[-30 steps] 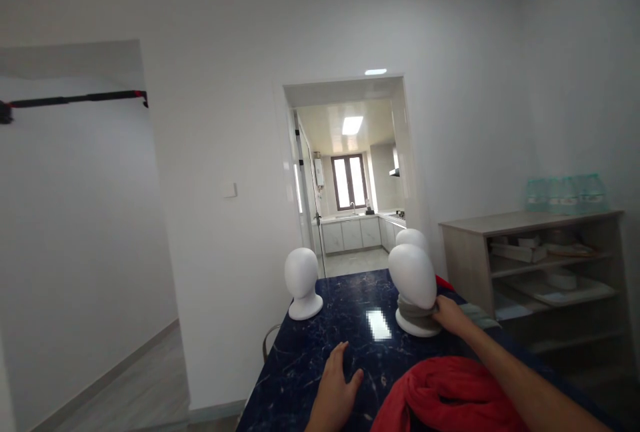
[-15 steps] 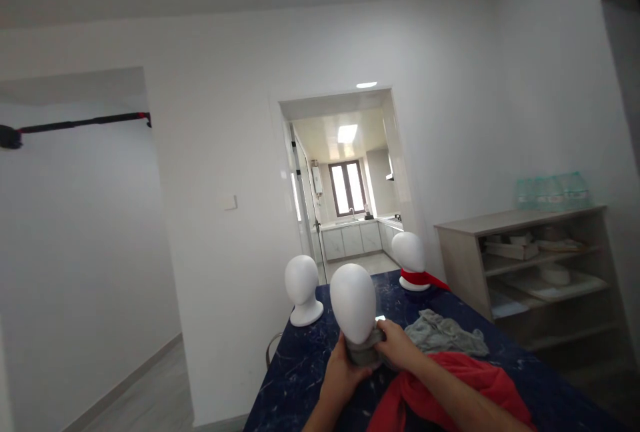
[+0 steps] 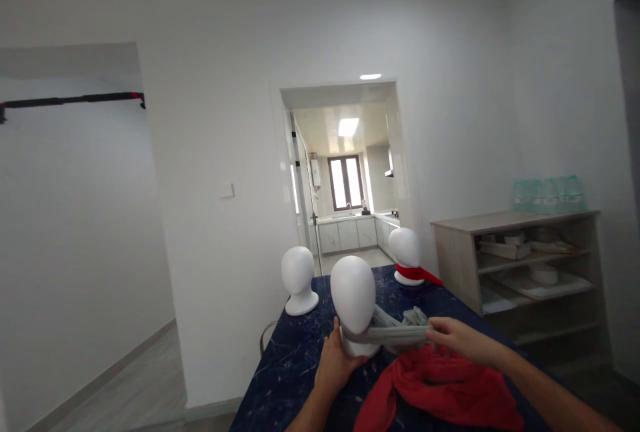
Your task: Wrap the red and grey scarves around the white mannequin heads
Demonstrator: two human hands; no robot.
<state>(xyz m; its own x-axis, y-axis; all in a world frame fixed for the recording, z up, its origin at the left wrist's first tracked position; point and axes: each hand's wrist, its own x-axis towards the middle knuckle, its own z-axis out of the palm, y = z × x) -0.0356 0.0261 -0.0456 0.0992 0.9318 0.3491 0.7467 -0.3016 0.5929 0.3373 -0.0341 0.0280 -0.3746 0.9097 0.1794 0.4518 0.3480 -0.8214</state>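
A white mannequin head [image 3: 353,293] stands near the middle of the dark blue marbled table, with a grey scarf [image 3: 400,333] round its neck. My left hand [image 3: 336,357] wraps the left side of the neck and base; part of its fingers is hidden behind. Out to the right, my right hand [image 3: 453,337] is closed on the grey scarf, which is pulled taut from the neck. Under my right forearm lies a crumpled red cloth [image 3: 440,382]. Two more heads stand farther back: a bare mannequin head [image 3: 299,279] at left and a mannequin head [image 3: 405,249] at right wearing a red scarf [image 3: 410,273].
The blue table [image 3: 270,369] runs away from me toward a doorway with a kitchen beyond. A wooden shelf unit [image 3: 455,259] stands to the right, with a pack of bottles [image 3: 549,195] on top. A chair's curved edge shows left of the table.
My right hand has moved from the head's neck out to the right, drawing the grey scarf straight. My left hand stays at the neck. The camera view has levelled slightly.
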